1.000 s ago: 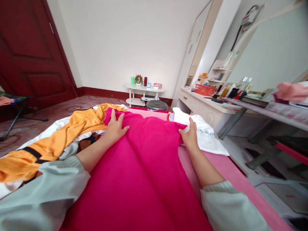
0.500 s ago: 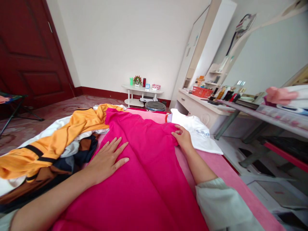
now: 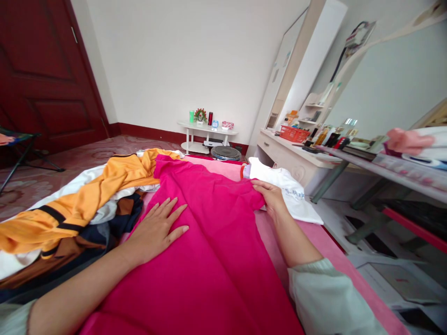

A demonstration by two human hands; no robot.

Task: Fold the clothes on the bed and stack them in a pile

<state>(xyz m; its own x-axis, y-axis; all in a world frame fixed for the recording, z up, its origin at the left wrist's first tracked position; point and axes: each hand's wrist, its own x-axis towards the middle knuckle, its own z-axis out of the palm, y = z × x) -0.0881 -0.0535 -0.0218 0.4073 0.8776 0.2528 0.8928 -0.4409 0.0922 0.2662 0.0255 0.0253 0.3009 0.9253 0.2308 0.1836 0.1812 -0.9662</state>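
Observation:
A bright pink shirt (image 3: pixel 209 242) is spread over a light pink surface (image 3: pixel 314 246), its sleeves toward the far side. My left hand (image 3: pixel 157 230) lies flat on the left part of the shirt with its fingers spread. At the shirt's right sleeve, my right hand (image 3: pixel 270 195) has its thumb and fingers closed on the fabric edge. Just beyond that hand lies a white shirt (image 3: pixel 293 195) with small blue lettering.
To the left is a heap of clothes with an orange garment (image 3: pixel 94 195) on top. A small white table (image 3: pixel 206 128) stands by the far wall. On the right are a dresser (image 3: pixel 293 151) with a red basket (image 3: pixel 293 134) and a grey-legged table (image 3: pixel 394 170).
My right hand has shifted slightly at the sleeve, and the sleeve lies spread a little farther right. My left hand stays on the pink shirt. The view has moved slightly.

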